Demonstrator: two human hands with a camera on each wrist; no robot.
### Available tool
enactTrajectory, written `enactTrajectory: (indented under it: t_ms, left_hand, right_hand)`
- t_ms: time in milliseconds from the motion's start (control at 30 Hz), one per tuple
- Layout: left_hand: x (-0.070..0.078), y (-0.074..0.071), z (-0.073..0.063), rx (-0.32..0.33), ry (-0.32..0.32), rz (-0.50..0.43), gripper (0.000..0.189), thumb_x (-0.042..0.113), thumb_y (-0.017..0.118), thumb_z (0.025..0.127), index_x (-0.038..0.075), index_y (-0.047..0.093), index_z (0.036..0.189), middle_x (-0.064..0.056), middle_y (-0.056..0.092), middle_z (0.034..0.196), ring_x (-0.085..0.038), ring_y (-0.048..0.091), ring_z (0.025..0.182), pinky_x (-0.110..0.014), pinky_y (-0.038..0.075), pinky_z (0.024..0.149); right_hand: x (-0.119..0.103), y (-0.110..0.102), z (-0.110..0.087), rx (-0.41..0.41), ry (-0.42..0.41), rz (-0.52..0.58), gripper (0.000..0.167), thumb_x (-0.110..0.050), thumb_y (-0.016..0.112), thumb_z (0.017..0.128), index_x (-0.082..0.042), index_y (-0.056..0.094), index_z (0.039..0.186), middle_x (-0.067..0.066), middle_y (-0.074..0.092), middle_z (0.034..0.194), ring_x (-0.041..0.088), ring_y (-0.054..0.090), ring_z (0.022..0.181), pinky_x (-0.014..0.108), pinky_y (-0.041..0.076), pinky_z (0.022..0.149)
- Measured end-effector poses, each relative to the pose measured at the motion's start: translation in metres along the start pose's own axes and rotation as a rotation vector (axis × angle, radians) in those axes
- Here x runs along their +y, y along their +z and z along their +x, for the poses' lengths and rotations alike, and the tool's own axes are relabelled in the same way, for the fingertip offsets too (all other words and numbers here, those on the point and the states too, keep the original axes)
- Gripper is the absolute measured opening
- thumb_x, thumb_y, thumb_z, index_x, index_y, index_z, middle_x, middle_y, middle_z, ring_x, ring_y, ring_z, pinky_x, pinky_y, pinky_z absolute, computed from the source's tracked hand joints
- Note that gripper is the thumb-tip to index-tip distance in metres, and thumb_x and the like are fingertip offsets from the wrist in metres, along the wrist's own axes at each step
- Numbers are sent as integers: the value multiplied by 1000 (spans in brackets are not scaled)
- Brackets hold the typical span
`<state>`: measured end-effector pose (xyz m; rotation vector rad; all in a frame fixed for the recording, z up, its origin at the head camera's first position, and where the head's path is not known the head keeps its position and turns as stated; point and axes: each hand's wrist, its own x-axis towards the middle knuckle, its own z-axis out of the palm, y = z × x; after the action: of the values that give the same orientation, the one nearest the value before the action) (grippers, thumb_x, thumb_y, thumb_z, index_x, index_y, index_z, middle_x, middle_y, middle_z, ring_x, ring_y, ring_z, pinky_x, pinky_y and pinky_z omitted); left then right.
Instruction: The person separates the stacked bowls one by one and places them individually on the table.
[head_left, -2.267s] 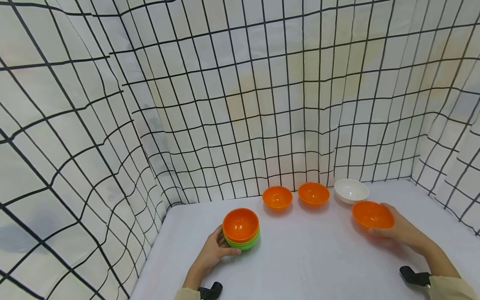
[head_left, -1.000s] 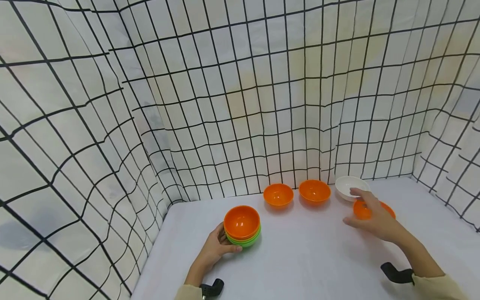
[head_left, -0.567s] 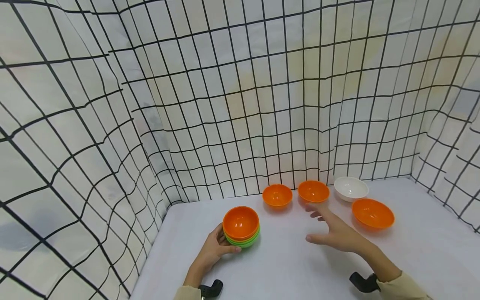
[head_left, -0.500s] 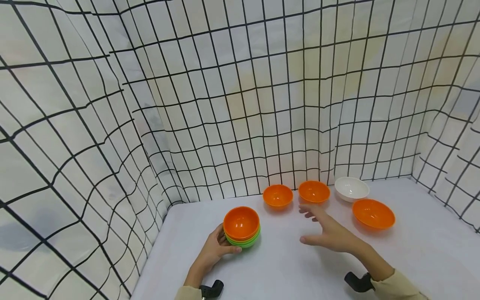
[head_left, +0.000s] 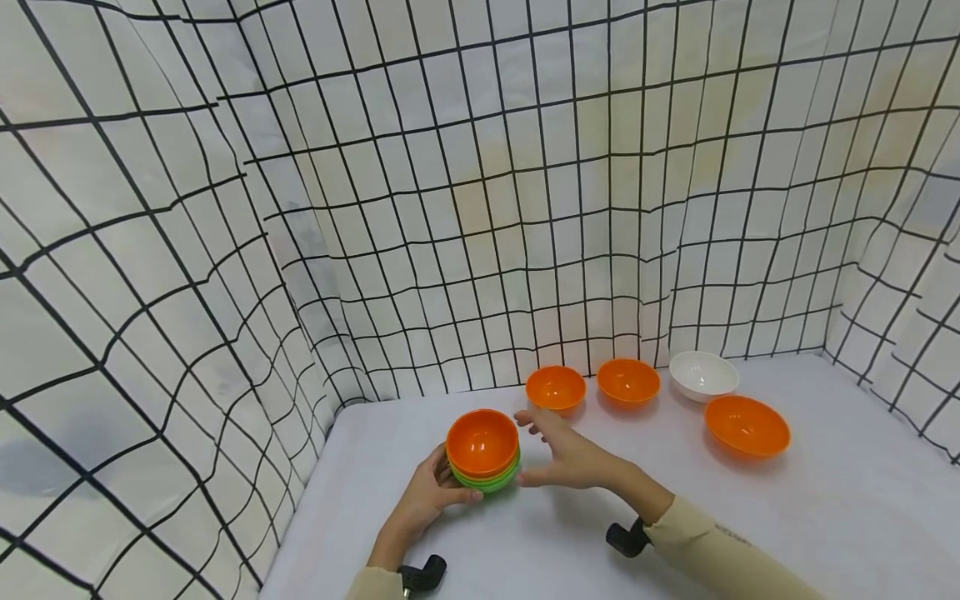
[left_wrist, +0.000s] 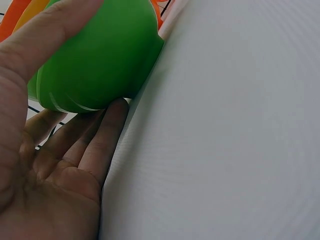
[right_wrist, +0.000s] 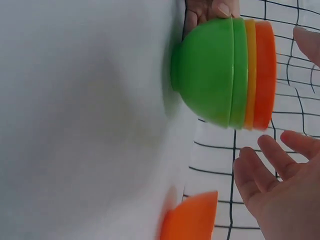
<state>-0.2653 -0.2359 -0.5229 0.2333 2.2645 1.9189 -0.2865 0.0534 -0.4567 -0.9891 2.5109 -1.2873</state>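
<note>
A stack of nested bowls [head_left: 482,450] stands on the white table, with an orange bowl on top, a yellow-orange rim below it and green bowls at the bottom. My left hand [head_left: 431,493] holds the stack from its left side, thumb in front and fingers behind; the left wrist view shows the thumb across the green bowl [left_wrist: 107,55]. To the right of the stack is my right hand [head_left: 566,458], its fingers spread and holding nothing. In the right wrist view a gap shows between those fingers and the stack [right_wrist: 215,75].
Two orange bowls [head_left: 628,382] and a white bowl [head_left: 703,376] line the back edge of the table. A wider orange bowl [head_left: 747,426] sits at the right. Grid-patterned cloth walls [head_left: 480,208] enclose the table on the back and sides.
My right hand let go of the wide orange bowl at the right and moved left across the table to the stack. My left hand stayed on the stack.
</note>
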Motion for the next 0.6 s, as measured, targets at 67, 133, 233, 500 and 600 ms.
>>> enactTrajectory:
  t_ms: [67,133,233,500,600]
  left_hand:
    - [0,0,0,-2,0,8,103,15,93,73,18,34,158,-8,46,159,-30,49,144,-30,47,116]
    - [1,0,0,-2,0,16,103,16,93,73,18,34,158,-8,46,159,-30,49,145,-30,47,116]
    - [2,0,0,2,2,28,104,17,93,74,17,33,159,-9,46,160,-31,48,145,-29,47,116]
    - [3,-1,0,-3,2,16,103,14,92,74,17,33,158,-9,46,159,-30,49,145,-25,49,114]
    - [1,-1,0,-7,1,10,102,14,92,74,17,34,158,-9,47,159,-30,50,144,-24,49,112]
  right_hand:
    - [-1,6,9,-1,3,-13,93,-40,85,82,-9,36,154,12,44,155,36,47,137,59,51,109]
    - [-2,10,18,-1,16,-35,97,-44,85,81,-9,34,156,10,42,155,33,47,137,56,53,109]
    - [-3,14,29,-1,38,-66,100,-47,85,79,-10,33,157,8,44,151,28,48,134,52,54,109]
    - [-1,21,45,-26,52,-51,106,-49,88,74,-10,34,156,8,50,144,24,50,129,48,57,105]
    - [1,23,48,-32,47,-25,109,-48,89,73,-8,32,157,8,50,145,24,51,128,47,58,103]
